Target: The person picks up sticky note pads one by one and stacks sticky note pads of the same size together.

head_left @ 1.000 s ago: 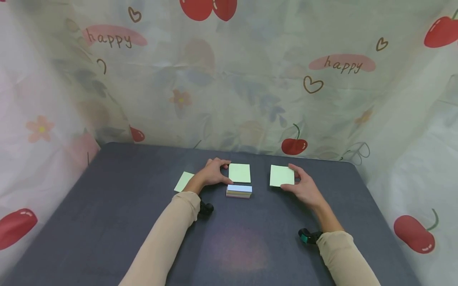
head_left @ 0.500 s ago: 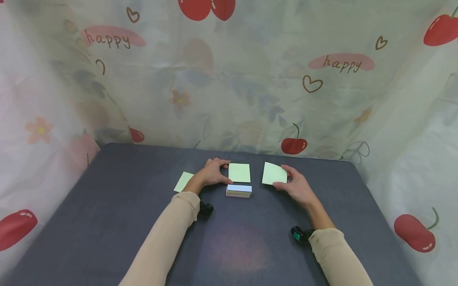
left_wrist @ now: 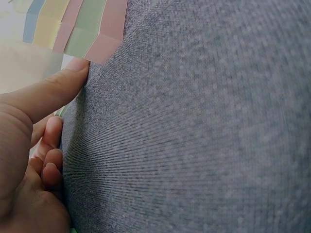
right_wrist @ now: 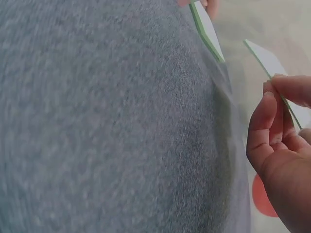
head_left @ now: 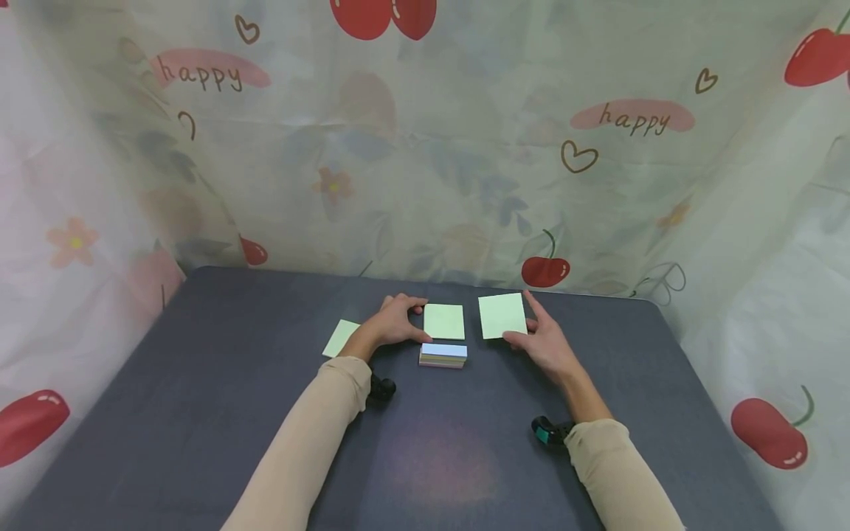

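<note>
In the head view my left hand [head_left: 393, 321] holds the left edge of a light green sticky note pad [head_left: 444, 322] on the table, thumb at the near corner and index finger at the far one. My right hand [head_left: 550, 346] pinches the right side of a second light green sticky note pad [head_left: 502, 316], raised off the table to the right. The right wrist view shows this raised pad [right_wrist: 265, 58] as a thin slab between thumb and fingers. Just in front of the middle pad lies a stack of coloured sticky notes [head_left: 443, 355]; its layers [left_wrist: 77, 29] show near my left thumb.
Another light green sticky note pad [head_left: 341, 337] lies left of the left wrist, partly hidden by it. The dark grey table [head_left: 438, 457] ends at a printed curtain [head_left: 425, 184] behind. Each wrist wears a black camera.
My right hand has moved left and slightly away with its pad, which has turned and now faces up closer to the middle pad. The left hand has stayed put.
</note>
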A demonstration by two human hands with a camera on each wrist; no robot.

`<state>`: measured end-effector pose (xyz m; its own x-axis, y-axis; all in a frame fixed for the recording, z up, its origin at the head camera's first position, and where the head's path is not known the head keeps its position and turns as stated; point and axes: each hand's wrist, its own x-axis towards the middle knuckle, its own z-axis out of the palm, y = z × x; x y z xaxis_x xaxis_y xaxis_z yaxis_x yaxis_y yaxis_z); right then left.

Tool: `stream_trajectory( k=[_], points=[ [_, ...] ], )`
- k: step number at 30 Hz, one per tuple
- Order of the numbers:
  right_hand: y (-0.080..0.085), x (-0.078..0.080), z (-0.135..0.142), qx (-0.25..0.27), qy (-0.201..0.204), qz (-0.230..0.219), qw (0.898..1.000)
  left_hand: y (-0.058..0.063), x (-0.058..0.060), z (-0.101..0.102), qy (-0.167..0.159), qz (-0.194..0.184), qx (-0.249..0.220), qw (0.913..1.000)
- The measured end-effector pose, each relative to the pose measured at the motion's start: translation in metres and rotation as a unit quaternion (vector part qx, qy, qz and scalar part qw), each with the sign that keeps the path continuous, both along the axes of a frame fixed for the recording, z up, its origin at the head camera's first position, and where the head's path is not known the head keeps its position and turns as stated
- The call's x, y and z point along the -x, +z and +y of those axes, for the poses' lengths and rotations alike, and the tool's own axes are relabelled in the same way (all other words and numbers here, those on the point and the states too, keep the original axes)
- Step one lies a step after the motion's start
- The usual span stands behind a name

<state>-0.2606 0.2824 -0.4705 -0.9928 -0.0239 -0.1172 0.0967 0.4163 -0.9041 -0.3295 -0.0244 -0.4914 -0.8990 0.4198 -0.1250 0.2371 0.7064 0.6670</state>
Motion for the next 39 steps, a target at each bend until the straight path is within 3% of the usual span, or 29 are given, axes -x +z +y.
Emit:
stream_trajectory(
  k=[4,12,19,28,39],
  points=[
    [0.000,0.002,-0.005,0.050,-0.031,-0.003,0.998,-0.001,0.000,0.000,0.000,-0.001,0.001,1.0000],
    [-0.002,0.006,-0.014,0.162,-0.070,-0.018,0.984,0.000,0.000,0.001,0.004,-0.004,-0.003,1.0000],
    [-0.001,0.010,-0.020,0.140,-0.069,-0.006,0.988,-0.001,0.000,0.001,0.010,-0.005,0.003,0.9999],
    [0.003,0.013,-0.031,0.099,-0.040,-0.004,0.994,-0.002,0.000,0.002,0.015,-0.012,0.002,0.9998],
    [-0.001,0.015,-0.034,0.107,-0.016,0.004,0.994,-0.001,0.002,0.002,0.006,-0.004,0.000,1.0000]
  ],
)
